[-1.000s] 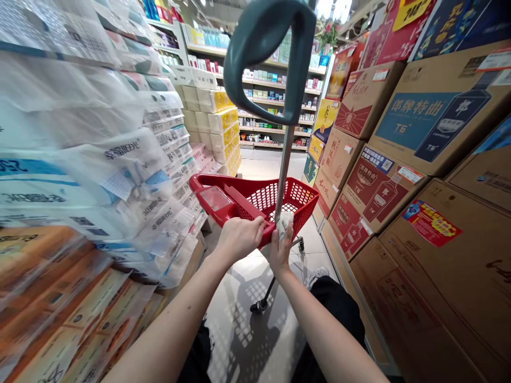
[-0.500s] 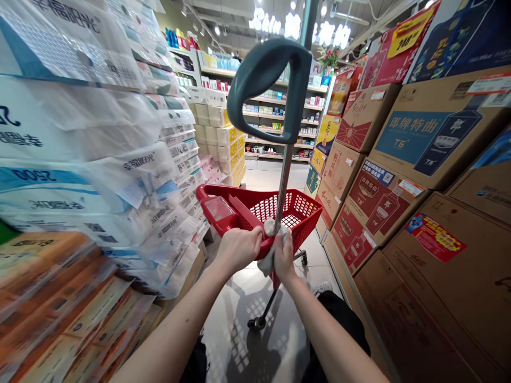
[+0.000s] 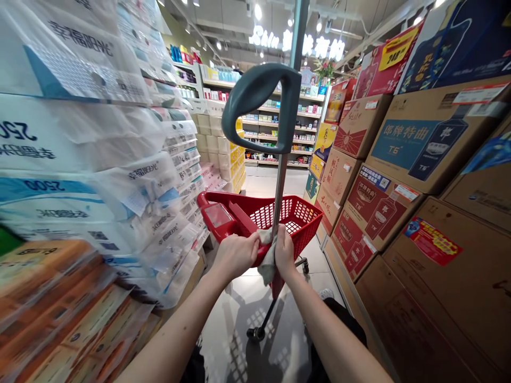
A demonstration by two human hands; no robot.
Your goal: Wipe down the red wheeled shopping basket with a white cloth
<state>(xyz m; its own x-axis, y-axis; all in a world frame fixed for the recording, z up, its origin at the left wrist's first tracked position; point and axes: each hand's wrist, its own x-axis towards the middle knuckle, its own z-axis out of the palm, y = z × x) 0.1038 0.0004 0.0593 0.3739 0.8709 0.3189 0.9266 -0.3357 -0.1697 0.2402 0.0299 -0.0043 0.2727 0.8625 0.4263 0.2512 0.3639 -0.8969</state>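
Observation:
A red wheeled shopping basket (image 3: 303,215) stands in the aisle in front of me. A metal pole (image 3: 279,186) rises from its near rim to a grey-green loop handle (image 3: 259,106). My left hand (image 3: 236,256) is closed on the basket's near rim. My right hand (image 3: 284,252) is closed on a grey-white cloth (image 3: 268,263), pressing it against the foot of the pole. The cloth hangs down between my hands.
Wrapped tissue packs (image 3: 91,175) are stacked high on the left. Cardboard cartons (image 3: 419,154) line the right side. The tiled floor (image 3: 263,183) runs ahead to shelves of goods (image 3: 263,114). The basket's wheel (image 3: 255,333) is near my legs.
My view has tilted up, showing more ceiling. My right hand with the cloth has slid from the rim up to the base of the pole. My left hand stays on the rim.

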